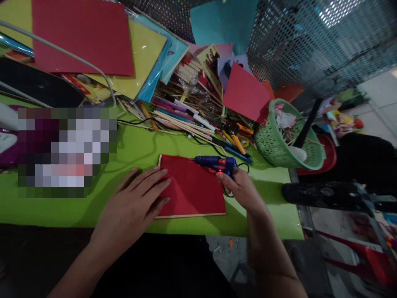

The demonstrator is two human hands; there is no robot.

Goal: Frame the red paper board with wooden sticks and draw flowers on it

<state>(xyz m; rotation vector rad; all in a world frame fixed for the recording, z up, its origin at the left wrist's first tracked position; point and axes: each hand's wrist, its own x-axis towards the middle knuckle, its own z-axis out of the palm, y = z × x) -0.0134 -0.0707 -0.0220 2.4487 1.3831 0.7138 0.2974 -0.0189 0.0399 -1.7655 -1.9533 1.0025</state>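
Note:
A red rectangular sheet point(195, 190) lies on the green tabletop, with thin pale sticks along its near edge and at its far left corner. My left hand point(136, 203) rests over the sheet's left edge, palm down, fingers stretched out. In my right hand point(237, 186) is a blue glue gun point(214, 161), gripped by its handle, a small red light glowing on it. The nozzle points left over the sheet's far edge. Whether the tip touches the sheet cannot be told.
Behind the sheet lie wooden sticks point(186, 124), markers and orange-handled scissors point(238, 142). A green basket point(266, 136) stands at the table's right end. Coloured sheets point(83, 37) are stacked at the back left. A black cord point(201, 140) crosses the table.

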